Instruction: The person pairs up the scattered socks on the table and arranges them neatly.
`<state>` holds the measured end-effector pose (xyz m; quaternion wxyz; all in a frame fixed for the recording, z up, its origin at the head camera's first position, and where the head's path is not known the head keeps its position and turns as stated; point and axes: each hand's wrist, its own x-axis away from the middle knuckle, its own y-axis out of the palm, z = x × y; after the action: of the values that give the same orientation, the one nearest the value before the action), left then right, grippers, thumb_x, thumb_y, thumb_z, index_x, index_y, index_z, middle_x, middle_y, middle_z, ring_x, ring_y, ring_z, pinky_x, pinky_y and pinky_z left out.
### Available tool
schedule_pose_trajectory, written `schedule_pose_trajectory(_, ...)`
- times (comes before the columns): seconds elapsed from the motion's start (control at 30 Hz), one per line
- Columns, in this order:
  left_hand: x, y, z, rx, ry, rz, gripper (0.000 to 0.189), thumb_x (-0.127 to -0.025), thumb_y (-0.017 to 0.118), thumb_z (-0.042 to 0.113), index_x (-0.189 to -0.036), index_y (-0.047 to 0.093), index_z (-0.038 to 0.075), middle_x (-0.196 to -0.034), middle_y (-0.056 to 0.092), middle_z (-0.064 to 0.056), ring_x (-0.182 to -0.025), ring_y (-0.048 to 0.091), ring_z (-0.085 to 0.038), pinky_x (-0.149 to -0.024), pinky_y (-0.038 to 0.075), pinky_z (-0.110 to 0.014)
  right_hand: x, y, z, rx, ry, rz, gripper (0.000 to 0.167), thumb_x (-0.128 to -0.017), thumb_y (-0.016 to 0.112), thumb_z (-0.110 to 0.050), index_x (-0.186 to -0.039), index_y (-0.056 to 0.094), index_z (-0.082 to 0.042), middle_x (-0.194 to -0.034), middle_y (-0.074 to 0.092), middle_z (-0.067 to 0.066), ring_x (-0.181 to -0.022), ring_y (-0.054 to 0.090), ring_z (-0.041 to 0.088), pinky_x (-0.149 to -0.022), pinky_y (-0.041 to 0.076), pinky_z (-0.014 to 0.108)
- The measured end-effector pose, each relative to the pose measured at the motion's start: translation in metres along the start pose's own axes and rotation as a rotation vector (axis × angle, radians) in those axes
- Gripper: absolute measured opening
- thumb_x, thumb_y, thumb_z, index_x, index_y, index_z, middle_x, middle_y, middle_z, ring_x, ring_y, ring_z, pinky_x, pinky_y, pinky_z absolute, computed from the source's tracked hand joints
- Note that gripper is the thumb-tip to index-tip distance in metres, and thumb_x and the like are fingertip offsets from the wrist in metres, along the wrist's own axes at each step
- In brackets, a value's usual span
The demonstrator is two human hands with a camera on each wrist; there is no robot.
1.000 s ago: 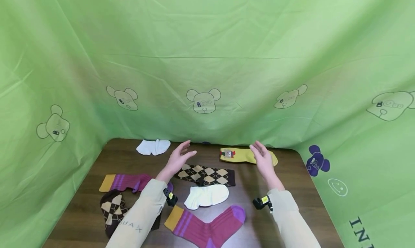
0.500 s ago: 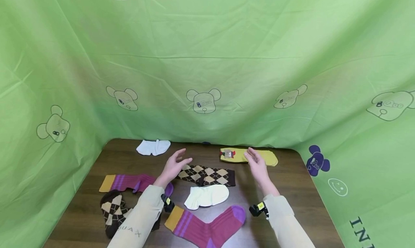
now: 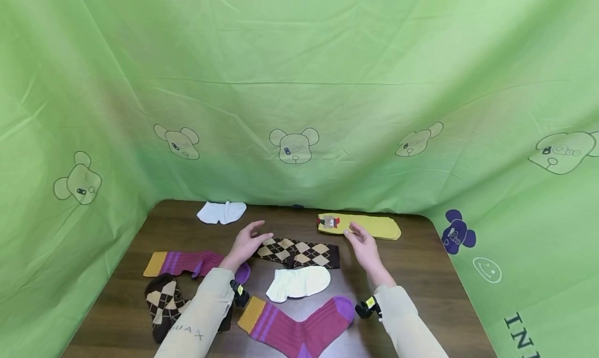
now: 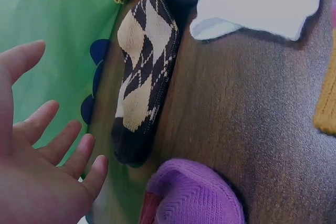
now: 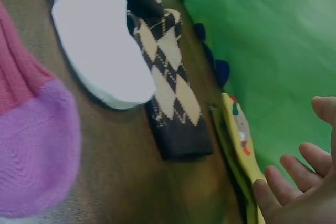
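In the head view, my 2 hands stand at either end of the middle argyle sock, whose long axis runs nearly parallel to the table's far edge, cuff towards the right edge. My left hand is the nearer, its thumb just beside the sock's left end. My right hand stands off past the cuff, its fingertips in front of the yellow sock near that far edge.

In the left wrist view, my fingers are spread loosely and hold nothing; the argyle's dark toe sits apart from them, with the purple toe of the magenta sock close by.

In the right wrist view, my fingers are again parted around nothing. The cuff lies across a strip of bare wood, while the yellow sock runs right beside my fingertips; whether I touch it, I cannot tell.
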<state>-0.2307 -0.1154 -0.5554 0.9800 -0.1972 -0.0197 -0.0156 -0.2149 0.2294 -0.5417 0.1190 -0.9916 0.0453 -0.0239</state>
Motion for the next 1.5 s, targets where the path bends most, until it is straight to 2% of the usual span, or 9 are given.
schedule_pose_trajectory(0.23,-0.001,0.001,-0.005,-0.063,0.011,0.004,0.061,-0.090,0.077,0.019,-0.143,0.054,-0.001,-0.142,0.054,-0.024,-0.128,0.050,-0.045,-0.105,0.041,-0.054,0.001,0.008,0.009,0.038,-0.003,-0.021,0.061,-0.099,0.068,-0.016,-0.149,0.041,0.008,-0.150,0.044,0.028,-0.136,0.045,0.044,-0.113,0.034,0.050)
schedule_pose_trajectory(0.33,0.001,0.002,-0.003,-0.101,-0.009,0.033,0.059,-0.087,0.078,0.011,-0.140,0.056,-0.003,-0.139,0.055,-0.026,-0.125,0.052,-0.046,-0.104,0.042,-0.054,0.002,0.011,0.012,0.130,-0.022,-0.044,0.065,-0.095,0.072,-0.015,-0.149,0.043,0.006,-0.148,0.046,0.027,-0.133,0.047,0.044,-0.111,0.036,0.052)
schedule_pose_trajectory(0.5,0.003,0.005,0.001,-0.190,-0.040,0.071,0.060,-0.079,0.080,0.004,-0.134,0.059,-0.006,-0.133,0.059,-0.027,-0.123,0.054,-0.045,-0.103,0.043,-0.053,0.006,0.014,0.015,0.347,-0.064,-0.084,0.069,-0.088,0.078,-0.015,-0.147,0.047,0.003,-0.143,0.053,0.027,-0.129,0.051,0.046,-0.107,0.038,0.058)
schedule_pose_trajectory(0.77,0.004,0.009,0.003,-0.259,-0.061,0.066,0.065,-0.072,0.084,0.002,-0.132,0.060,-0.007,-0.132,0.061,-0.025,-0.124,0.054,-0.043,-0.105,0.042,-0.050,0.006,0.020,0.017,0.508,-0.118,-0.132,0.067,-0.084,0.082,-0.012,-0.143,0.053,0.003,-0.142,0.054,0.026,-0.132,0.048,0.045,-0.110,0.034,0.057)
schedule_pose_trajectory(0.9,0.003,0.013,0.006,-0.348,-0.072,0.089,0.067,-0.069,0.086,0.006,-0.131,0.062,-0.004,-0.127,0.062,-0.025,-0.119,0.053,-0.048,-0.101,0.044,-0.051,0.004,0.022,0.020,0.606,-0.143,-0.160,0.069,-0.082,0.083,-0.011,-0.143,0.053,0.002,-0.143,0.053,0.025,-0.131,0.048,0.046,-0.110,0.035,0.058)
schedule_pose_trajectory(1.13,0.003,0.021,0.006,-0.517,-0.109,0.096,0.060,-0.073,0.081,0.009,-0.130,0.064,0.002,-0.122,0.058,-0.027,-0.114,0.051,-0.047,-0.095,0.045,-0.055,0.003,0.024,0.024,0.767,-0.222,-0.176,0.069,-0.080,0.085,-0.011,-0.141,0.056,0.002,-0.138,0.057,0.024,-0.127,0.051,0.044,-0.105,0.040,0.057)
schedule_pose_trajectory(1.33,0.003,0.023,0.008,-0.628,-0.103,0.061,0.049,-0.080,0.074,0.009,-0.127,0.065,-0.001,-0.122,0.056,-0.027,-0.115,0.050,-0.048,-0.096,0.043,-0.059,0.004,0.025,0.023,0.802,-0.250,-0.157,0.067,-0.077,0.086,-0.009,-0.138,0.059,0.001,-0.134,0.060,0.022,-0.123,0.053,0.042,-0.102,0.043,0.056)
schedule_pose_trajectory(1.43,0.003,0.024,0.009,-0.662,-0.109,0.046,0.039,-0.082,0.074,0.010,-0.119,0.068,-0.001,-0.118,0.057,-0.026,-0.112,0.051,-0.047,-0.095,0.043,-0.058,0.004,0.026,0.023,0.820,-0.255,-0.155,0.066,-0.077,0.086,-0.008,-0.137,0.060,0.002,-0.131,0.062,0.022,-0.120,0.055,0.042,-0.101,0.044,0.056)
schedule_pose_trajectory(1.5,0.003,0.024,0.010,-0.683,-0.119,0.037,0.027,-0.082,0.074,0.011,-0.106,0.071,0.000,-0.113,0.058,-0.025,-0.109,0.052,-0.046,-0.094,0.043,-0.058,0.004,0.026,0.023,0.835,-0.255,-0.156,0.065,-0.077,0.086,-0.009,-0.136,0.061,0.001,-0.129,0.063,0.021,-0.119,0.055,0.042,-0.101,0.044,0.055)
